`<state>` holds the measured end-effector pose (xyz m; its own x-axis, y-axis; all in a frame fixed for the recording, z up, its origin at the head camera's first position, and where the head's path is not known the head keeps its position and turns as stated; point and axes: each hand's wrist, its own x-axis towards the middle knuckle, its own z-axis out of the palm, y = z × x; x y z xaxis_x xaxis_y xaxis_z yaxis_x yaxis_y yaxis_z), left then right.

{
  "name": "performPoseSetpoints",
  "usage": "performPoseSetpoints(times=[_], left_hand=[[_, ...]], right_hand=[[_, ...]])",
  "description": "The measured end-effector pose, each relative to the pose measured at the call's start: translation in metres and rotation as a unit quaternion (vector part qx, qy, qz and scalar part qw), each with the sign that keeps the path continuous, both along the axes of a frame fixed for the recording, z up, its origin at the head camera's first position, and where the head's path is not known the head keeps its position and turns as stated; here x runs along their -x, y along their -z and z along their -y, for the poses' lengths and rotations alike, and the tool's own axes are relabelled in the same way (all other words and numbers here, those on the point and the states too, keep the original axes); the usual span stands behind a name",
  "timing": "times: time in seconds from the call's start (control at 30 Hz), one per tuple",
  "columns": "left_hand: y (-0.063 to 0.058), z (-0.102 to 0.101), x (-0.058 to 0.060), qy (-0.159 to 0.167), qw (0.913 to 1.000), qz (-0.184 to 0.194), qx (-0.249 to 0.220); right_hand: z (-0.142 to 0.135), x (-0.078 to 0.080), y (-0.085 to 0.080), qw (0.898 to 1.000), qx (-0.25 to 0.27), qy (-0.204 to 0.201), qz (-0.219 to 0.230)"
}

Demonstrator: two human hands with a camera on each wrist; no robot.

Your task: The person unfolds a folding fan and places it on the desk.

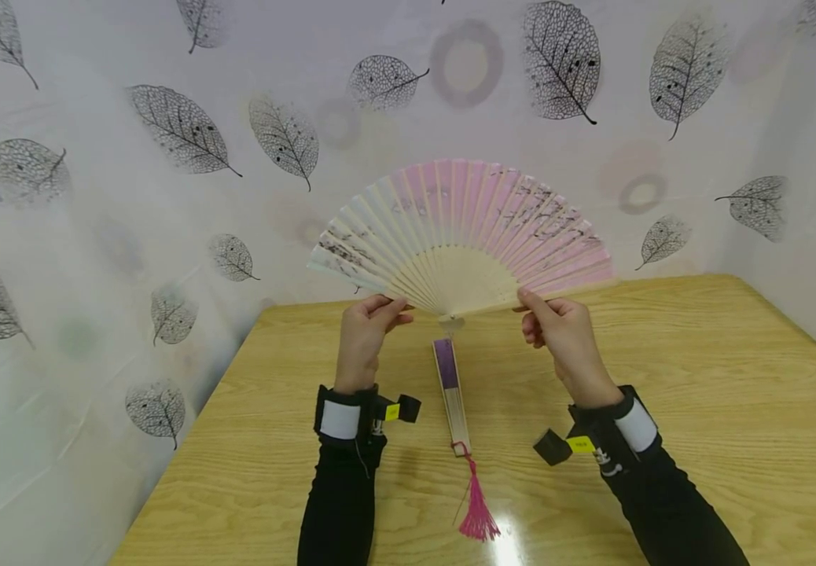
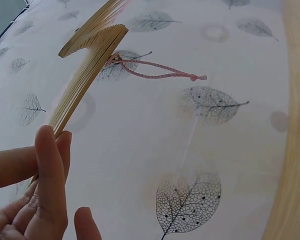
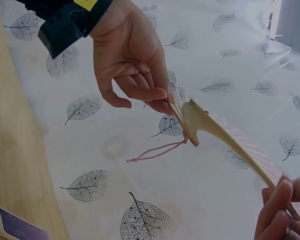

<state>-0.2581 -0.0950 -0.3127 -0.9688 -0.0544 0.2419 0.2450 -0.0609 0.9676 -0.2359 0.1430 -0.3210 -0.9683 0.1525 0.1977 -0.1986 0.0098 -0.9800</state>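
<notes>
A folding fan (image 1: 461,220) is spread wide above the table, pale blue-white on the left and pink on the right, with dark branch prints and pale wooden ribs. My left hand (image 1: 365,338) pinches its left outer rib between thumb and fingers. On the opposite side, my right hand (image 1: 567,338) pinches the right outer rib. From the pivot hangs a pink cord loop (image 2: 160,70), plain in both wrist views. Below the open fan, a folded fan (image 1: 454,401) with a purple cloth part lies on the table, its pink tassel (image 1: 477,511) toward me.
The wooden table (image 1: 238,472) spreads beneath both arms. A pale sheet printed with leaves (image 1: 181,130) rises behind it and along both sides. Each wrist wears a black strap with a small block sticking out inward.
</notes>
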Motion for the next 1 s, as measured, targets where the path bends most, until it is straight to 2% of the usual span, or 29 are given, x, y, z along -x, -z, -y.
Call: performPoseSetpoints(times=[0.13,0.5,0.73,1.0], left_hand=[[-0.0007,-0.0001,-0.0003,-0.004,1.0000,-0.001,-0.001],[-0.0009,-0.0004,-0.0008,-0.008,0.9999,0.001,-0.013],[0.0002,-0.0007,-0.0009,-0.010,0.9998,-0.011,-0.016],[-0.0004,-0.0007,-0.0007,-0.016,0.9995,-0.017,-0.023]], right_hand=[[0.0001,0.0003,0.0001,1.000,0.009,-0.011,0.006],[0.0004,0.0005,0.0003,1.000,0.004,-0.010,0.023],[0.0005,-0.0001,0.0000,0.999,0.010,-0.017,0.035],[-0.0005,-0.0014,-0.0029,0.994,0.072,-0.058,0.062]])
